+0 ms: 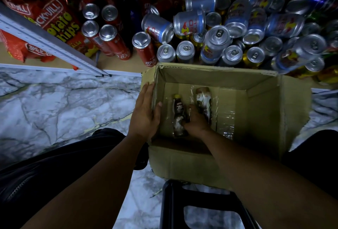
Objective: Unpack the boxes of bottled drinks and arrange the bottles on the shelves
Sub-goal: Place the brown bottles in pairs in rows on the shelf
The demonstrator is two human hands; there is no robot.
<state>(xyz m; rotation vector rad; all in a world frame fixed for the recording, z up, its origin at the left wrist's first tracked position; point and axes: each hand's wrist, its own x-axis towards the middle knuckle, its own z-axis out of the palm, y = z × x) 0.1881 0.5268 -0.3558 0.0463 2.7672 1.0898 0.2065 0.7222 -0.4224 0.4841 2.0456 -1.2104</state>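
Box (265, 100) just before low shelf (54, 68), stool (201, 192) at its near edge. In box, left half: left bottle (178, 117), right bottle (203, 100), lying side by side. On shelf: cans (234, 53) right, chip bags (54, 20) left.

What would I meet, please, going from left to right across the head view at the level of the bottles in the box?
Marble floor → left hand → box's left wall → dark bottle with yellow cap → pale-labelled bottle → box's right wall. The right hand overlaps both bottles, so I leave it out.
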